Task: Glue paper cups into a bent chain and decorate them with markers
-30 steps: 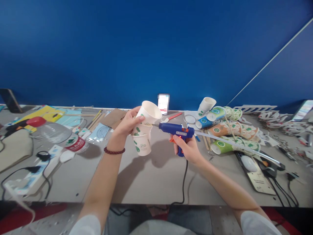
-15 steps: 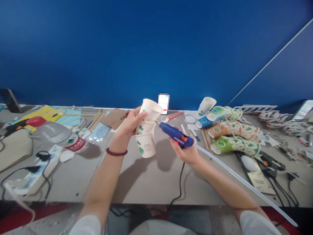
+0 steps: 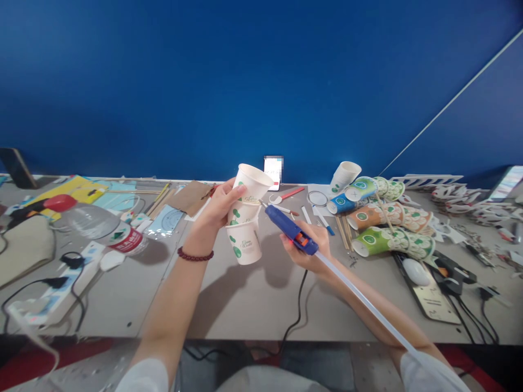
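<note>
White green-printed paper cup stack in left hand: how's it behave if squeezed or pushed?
Probably light: the left hand alone holds the cup stack. The open, hollow top cup likely dents if squeezed. Set upright, the cup stack may tip: it's tall, tapering downward.

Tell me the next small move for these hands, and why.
I'd probably have the right hand settle the nozzle of the glue gun against the spot where two cups meet. It points there from very close, though contact is unclear, and the left hand has the paper cups gripped near that spot.
</note>
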### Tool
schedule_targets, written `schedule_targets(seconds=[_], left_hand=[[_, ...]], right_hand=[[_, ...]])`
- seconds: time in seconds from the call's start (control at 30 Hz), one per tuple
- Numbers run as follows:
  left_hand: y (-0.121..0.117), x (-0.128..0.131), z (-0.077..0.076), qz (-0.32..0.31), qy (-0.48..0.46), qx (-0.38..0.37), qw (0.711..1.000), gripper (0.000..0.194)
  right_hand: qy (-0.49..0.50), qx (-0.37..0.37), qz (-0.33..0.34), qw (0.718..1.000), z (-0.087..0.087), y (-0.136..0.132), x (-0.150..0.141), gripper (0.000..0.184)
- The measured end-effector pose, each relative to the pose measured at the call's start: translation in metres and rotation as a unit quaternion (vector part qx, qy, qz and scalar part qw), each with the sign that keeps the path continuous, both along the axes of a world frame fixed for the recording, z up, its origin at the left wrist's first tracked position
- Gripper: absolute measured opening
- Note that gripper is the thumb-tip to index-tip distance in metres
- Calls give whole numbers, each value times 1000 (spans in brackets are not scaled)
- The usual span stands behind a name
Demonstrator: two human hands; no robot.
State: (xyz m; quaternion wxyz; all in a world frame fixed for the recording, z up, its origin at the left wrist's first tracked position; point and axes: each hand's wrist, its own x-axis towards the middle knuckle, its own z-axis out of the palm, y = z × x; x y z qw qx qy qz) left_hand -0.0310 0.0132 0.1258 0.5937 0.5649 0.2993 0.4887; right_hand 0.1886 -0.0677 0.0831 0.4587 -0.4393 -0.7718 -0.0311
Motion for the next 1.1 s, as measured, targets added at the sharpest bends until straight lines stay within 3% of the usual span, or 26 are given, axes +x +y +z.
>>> schedule_targets(seconds=[0.1,0.17,0.43,0.57,0.87,1.1], left_hand=[[0,-1,1,12,8,-4,1000,67],[0,-2,2,22,16,0,1000,63],[1,-7,3,46,52,21,997,55],[2,-8,2,44,57,23,997,55],[3,-13,4,50,96,43,993,55],[2,-13,5,78,149,60,984,58]], right_hand=[[3,67,6,998,4,0,-2,13],[6,71,5,997,5,0,-3,13],[43,-27,5,999,6,-5,-2,16],[85,-119,15,989,4,-6,0,21],[218,-254,63,940,3,-4,2,28],[322,-364,91,869,14,-2,2,34]])
